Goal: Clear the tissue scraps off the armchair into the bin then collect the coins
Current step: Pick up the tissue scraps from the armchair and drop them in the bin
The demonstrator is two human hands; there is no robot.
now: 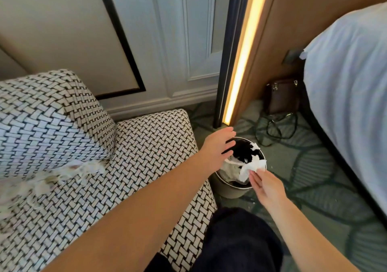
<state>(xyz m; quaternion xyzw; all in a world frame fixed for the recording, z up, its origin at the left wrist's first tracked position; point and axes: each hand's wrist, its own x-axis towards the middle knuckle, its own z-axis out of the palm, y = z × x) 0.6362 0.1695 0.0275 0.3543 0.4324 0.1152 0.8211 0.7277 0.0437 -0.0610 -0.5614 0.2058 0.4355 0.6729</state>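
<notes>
A round bin [226, 191] with a dark inside stands on the carpet just right of the armchair [129, 167], and white tissue lies in it. My left hand [218, 148] hovers over the bin's left rim, fingers straight and spread, holding nothing. My right hand [265, 185] is at the bin's near right rim with straight fingers, its tips against a white tissue scrap [251, 167] over the opening. More tissue scraps [69, 173] lie blurred on the armchair seat at the left, by the cushion. No coins show.
A bed [351, 87] with white bedding fills the right side. A brown bag [282, 96] and dark cables [276, 129] lie on the patterned carpet behind the bin. A lit vertical strip and wall panels stand behind. My dark-clothed knee is at the bottom centre.
</notes>
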